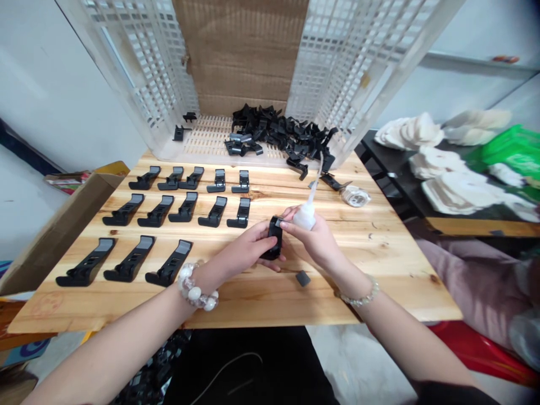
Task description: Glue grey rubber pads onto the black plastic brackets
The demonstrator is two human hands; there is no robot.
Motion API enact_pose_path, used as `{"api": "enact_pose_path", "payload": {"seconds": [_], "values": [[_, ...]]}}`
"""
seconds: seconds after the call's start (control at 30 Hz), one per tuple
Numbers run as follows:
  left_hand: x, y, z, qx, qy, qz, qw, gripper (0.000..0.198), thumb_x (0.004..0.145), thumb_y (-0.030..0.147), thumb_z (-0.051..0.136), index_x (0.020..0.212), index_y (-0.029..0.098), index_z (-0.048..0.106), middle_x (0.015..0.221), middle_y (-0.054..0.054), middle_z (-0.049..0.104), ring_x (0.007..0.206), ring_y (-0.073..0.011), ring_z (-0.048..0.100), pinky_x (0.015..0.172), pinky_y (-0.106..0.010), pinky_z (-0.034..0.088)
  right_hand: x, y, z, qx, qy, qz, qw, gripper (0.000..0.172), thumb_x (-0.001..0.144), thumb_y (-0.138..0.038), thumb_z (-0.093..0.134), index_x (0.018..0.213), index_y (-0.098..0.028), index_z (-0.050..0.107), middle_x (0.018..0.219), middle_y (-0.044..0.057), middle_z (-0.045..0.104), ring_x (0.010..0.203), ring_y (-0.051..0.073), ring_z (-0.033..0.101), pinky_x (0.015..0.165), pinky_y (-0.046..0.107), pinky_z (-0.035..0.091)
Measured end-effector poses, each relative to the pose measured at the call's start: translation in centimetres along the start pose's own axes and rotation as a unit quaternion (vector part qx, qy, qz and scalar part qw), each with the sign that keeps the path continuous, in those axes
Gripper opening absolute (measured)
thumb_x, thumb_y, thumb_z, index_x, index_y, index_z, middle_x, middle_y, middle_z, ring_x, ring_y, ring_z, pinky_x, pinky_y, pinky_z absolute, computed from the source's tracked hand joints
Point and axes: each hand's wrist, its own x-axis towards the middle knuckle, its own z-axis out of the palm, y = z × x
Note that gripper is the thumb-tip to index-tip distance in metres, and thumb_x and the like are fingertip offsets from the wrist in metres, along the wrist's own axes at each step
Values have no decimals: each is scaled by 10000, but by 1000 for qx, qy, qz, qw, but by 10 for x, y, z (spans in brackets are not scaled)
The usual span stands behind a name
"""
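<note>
IMO keep the black plastic clip [275,243] steady, line the grey pad [279,223] up sq w/ its end b4 pressing, & keep the squeeze bottle [305,216] nozzle-up so nothing drips. L hand [252,245] is wrapped round the clip, thumb on top; R hand [320,239] grips the bottle, thumb at the pad afaict. Clip's btwn both hands, over the wood table [371,287], loose grey square [302,278] nearby.
</note>
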Motion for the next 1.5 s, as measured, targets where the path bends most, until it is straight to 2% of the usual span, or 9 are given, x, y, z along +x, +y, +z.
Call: {"api": "enact_pose_path", "payload": {"seconds": [0.23,0.57,0.93,1.13,1.27,1.5], "values": [[-2,1,4,-16,2,-15,1000,188,863,238,616,1029,170,558,884,-34,600,765,-194,688,651,-349,596,-4,6,7,4,9,17,1000,250,657,-316,776,742,-229,558,759,0,556,733,162,550,646,308,484],[-3,3,5,-9,-4,-17,1000,197,898,189,537,1093,164,540,878,-36,593,761,-182,686,657,-348,606,-2,8,4,20,-5,34,999,214,654,-284,778,710,-211,585,817,5,575,732,146,566,655,297,480],[-1,-1,3,1,-7,-17,1000,186,917,176,504,1102,170,523,899,-31,591,749,-162,683,649,-316,615,-2,7,5,22,-3,30,999,233,625,-262,802,696,-211,586,741,-9,579,725,142,560,652,286,463],[1,-3,3,33,-2,-6,999,182,921,159,478,1101,179,500,876,-18,579,747,-153,674,644,-304,607,-1,13,3,87,-21,52,995,245,616,-190,815,715,-209,592,730,-30,566,682,119,531,619,269,432],[2,-5,3,27,-8,3,1000,200,901,168,507,1100,192,510,903,-22,583,766,-160,673,638,-305,602,1,17,1,130,-31,73,988,277,606,-152,828,748,-201,595,739,-43,557,666,104,522,607,259,411],[3,-6,2,26,-1,-6,1000,208,855,206,588,1048,187,515,904,-19,591,750,-169,670,629,-322,589,2,18,-3,123,-33,93,987,322,584,-169,838,770,-195,577,732,-45,554,648,112,520,595,271,392]]}}
